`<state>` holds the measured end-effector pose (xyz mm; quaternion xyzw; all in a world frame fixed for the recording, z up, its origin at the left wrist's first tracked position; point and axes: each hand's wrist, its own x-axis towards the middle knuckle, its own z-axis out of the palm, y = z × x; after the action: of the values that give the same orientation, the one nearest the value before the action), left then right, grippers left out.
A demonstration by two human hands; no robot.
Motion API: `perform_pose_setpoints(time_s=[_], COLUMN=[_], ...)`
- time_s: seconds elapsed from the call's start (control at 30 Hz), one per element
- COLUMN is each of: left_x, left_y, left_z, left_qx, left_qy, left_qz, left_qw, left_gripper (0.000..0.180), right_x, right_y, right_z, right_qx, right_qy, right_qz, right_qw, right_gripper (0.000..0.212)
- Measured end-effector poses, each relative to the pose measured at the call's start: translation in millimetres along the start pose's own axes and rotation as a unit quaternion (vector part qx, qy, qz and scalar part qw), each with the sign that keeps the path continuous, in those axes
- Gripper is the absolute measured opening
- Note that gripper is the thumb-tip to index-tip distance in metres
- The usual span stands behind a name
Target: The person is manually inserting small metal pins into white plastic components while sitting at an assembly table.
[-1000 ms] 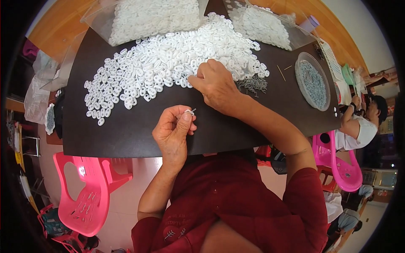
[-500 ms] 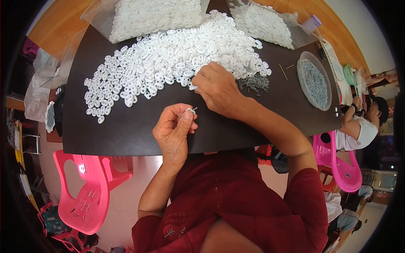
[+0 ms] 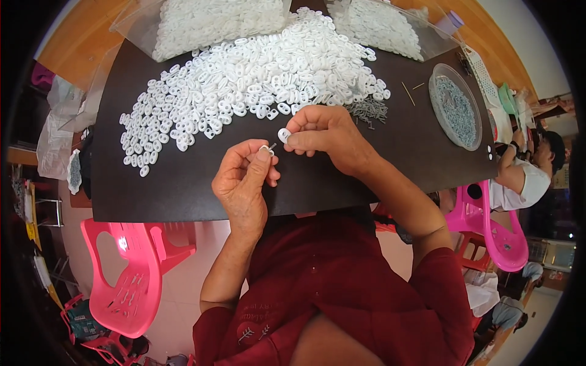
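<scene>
Between the thumb and fingers of my left hand is a small white plastic piece, mostly hidden by the fingertips. A thin grey screw sticks out of it toward the right. Close by, my right hand pinches a white oval two-hole plastic piece by its edge. The two held pieces are near each other but apart, above the dark table. Just beyond the hands spreads a large heap of similar white ovals, with a small pile of grey screws at its right end.
Two clear bins of white pieces stand at the back. On the right are a round clear tub of small grey screws and two thin brass-coloured rods. Pink chairs flank the table; another person sits at far right.
My right hand has drawn back from the heap's edge toward my left hand, bringing a white oval piece. My left hand has shifted slightly left and still holds its piece with the screw.
</scene>
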<state>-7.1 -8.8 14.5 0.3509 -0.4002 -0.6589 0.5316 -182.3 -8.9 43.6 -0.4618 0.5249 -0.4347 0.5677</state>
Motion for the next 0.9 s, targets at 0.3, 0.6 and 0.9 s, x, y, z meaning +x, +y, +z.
perform_pose_setpoints(time_s=[0.3, 0.6, 0.9], left_x=[-6.2, -9.1, -11.1], left_y=[9.8, 10.8, 10.1], left_z=[2.0, -0.3, -2.5], left_qx=[0.051, 0.078, 0.102], left_qy=[0.019, 0.012, 0.014], left_qz=[0.025, 0.029, 0.021], left_qw=[0.998, 0.997, 0.994], left_gripper=[0.016, 0.016, 0.015], right_x=[1.3, 3.6, 7.0], right_y=[0.6, -2.3, -0.8], right_z=[0.9, 4.3, 6.6], right_qx=[0.107, 0.116, 0.089], right_qy=[-0.037, -0.055, -0.065], right_qz=[0.084, 0.108, 0.094], right_qw=[0.990, 0.986, 0.989], right_gripper=[0.018, 0.017, 0.016])
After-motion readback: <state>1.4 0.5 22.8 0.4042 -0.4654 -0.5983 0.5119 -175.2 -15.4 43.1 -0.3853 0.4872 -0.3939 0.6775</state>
